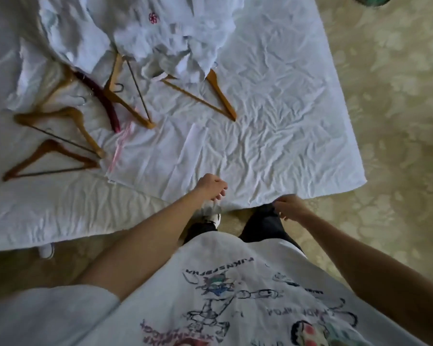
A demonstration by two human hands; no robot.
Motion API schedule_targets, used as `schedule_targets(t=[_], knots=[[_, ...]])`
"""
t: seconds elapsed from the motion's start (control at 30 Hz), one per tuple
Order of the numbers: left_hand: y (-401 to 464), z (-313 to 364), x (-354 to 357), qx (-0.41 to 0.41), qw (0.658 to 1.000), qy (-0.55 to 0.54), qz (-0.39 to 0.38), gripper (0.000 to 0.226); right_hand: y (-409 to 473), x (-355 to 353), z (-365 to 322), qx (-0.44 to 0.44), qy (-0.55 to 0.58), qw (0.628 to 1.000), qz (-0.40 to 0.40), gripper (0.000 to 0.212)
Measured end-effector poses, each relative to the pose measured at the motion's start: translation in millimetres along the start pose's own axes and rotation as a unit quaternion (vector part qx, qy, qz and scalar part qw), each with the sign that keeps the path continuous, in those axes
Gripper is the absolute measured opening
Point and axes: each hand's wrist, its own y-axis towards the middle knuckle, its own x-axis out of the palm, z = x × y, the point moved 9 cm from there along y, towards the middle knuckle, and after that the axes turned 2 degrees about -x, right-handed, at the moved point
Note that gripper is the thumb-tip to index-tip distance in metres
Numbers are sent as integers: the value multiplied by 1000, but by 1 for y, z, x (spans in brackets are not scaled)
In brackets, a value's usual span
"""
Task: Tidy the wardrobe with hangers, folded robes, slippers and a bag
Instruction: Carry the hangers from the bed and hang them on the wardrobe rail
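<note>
Left hand (210, 187) and right hand (289, 207) both pinching near edge of wrinkled white sheet (260, 136), fingers curling round fabric. Wooden hangers (85, 121) lying scattered on sheet at far left, white robes (160, 33) lying crumpled beyond them.

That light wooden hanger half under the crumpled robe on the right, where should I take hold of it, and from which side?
Grip the light wooden hanger at its bare corner nearest you, where the arm and bar meet in a point. Come from the open sheet on its right. Its hook end is buried under the robe, so that exposed corner is likely the only free part to pull on.
</note>
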Motion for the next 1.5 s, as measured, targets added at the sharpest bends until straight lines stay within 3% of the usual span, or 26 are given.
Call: schedule_targets(t=[0.37,0.53,0.77,0.9,1.03,1.2,1.3,1.4,1.5], knots=[[31,49,-57,-72,986,-78,125,18,98,-102,-191,-161,-27,985,-52,17],[58,51,-115,-89,981,-76,158,18,147,-103,-245,-152,-53,985,-63,16],[145,-14,-238,-166,963,-16,213,25,240,-83,-301,-128,-84,987,-50,15],[203,-44,-316,-208,936,-13,285,38,309,-69,-323,-104,-118,988,-2,22],[255,-77,-363,-245,909,-58,333,54,360,-60,-343,-86,-151,980,94,29],[327,-120,-380,-282,887,-169,325,86,398,-57,-357,-77,-124,967,208,41],[357,-119,-386,-267,878,-218,332,75,420,-45,-354,-59,-139,971,184,41],[367,-122,-389,-266,856,-280,345,68,426,-41,-351,-68,-152,974,152,27],[362,-122,-388,-230,821,-386,352,38,411,-39,-353,-100,-110,983,106,15]])
